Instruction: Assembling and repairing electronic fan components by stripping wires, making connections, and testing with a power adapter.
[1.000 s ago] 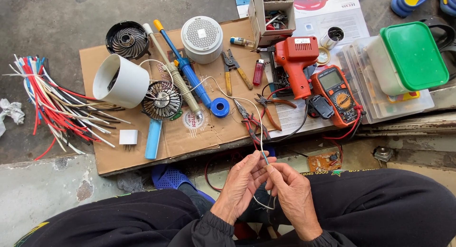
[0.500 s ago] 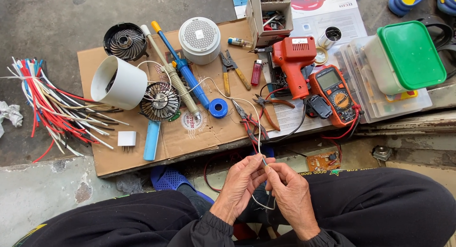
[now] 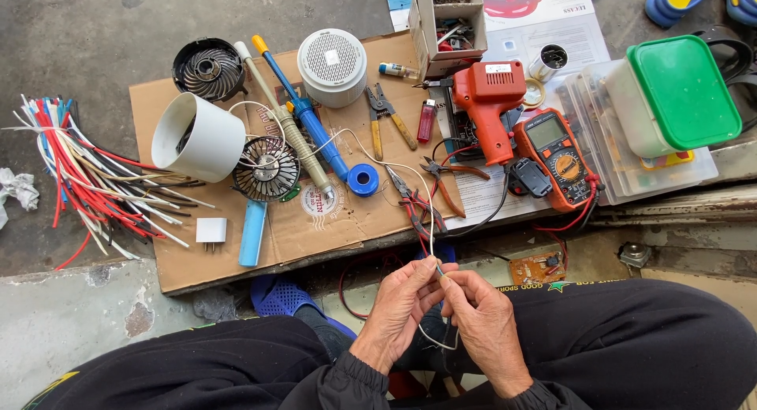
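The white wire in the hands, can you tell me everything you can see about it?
The white wire is thin, bendy and looks plastic-coated. It runs from the small fan part on the cardboard, curves past the blue tape roll, then drops off the edge to the hands. The left hand and right hand pinch it between fingertips, close together above the lap. Below them a loose loop hangs down. Its end is too small to see clearly.

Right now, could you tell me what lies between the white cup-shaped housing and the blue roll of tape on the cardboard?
In the head view, a round black fan grille and a beige-handled tool lie between the white housing and the blue tape roll.
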